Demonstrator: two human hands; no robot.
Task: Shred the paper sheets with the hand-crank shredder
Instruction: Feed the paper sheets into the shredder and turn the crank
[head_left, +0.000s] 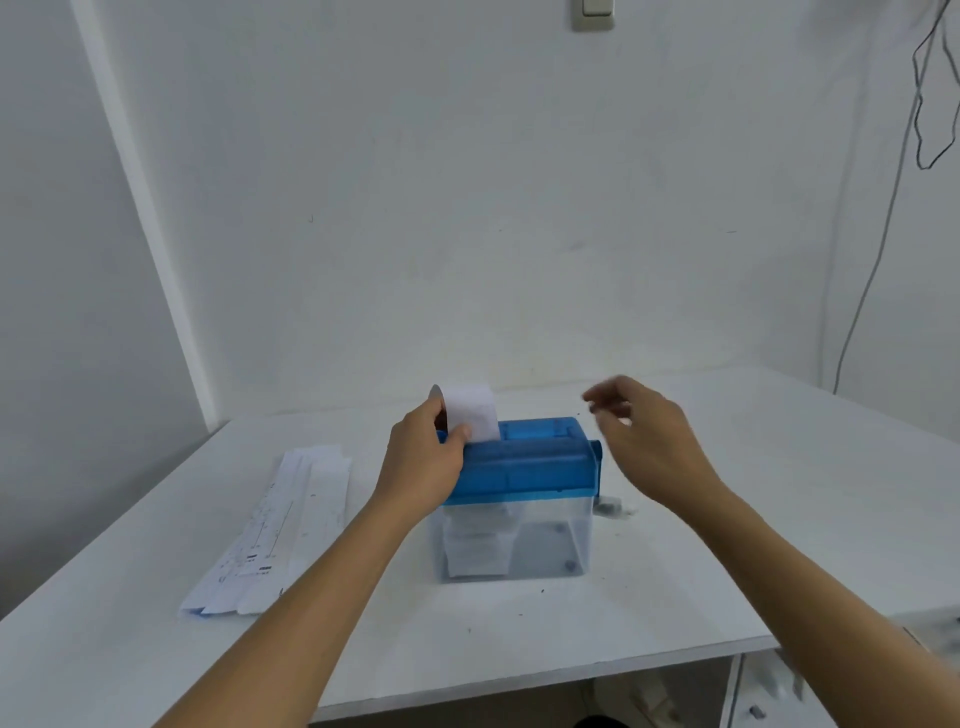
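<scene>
Feeding a paper strip (470, 410) into the hand-crank shredder (524, 467).

Pinches the paper strip between thumb and fingers (431, 418) of the left hand (421, 462), right at the feed slot on the blue top, probably to keep the curling strip upright and square to the cutters while weighing the lid down. Holds the right hand (644, 431) aloft above the shredder's right end, blurred, fingers loosely curled around nothing visible, likely bound for what seems the crank (612, 506) low on that side. Collects white shreds (478, 545) in the clear bin (550, 540), under the strip's side. Shows unshredded sheets (275, 530) lying flat on the bench (675, 582), near the shredder's left, handy for the feeding hand.
</scene>
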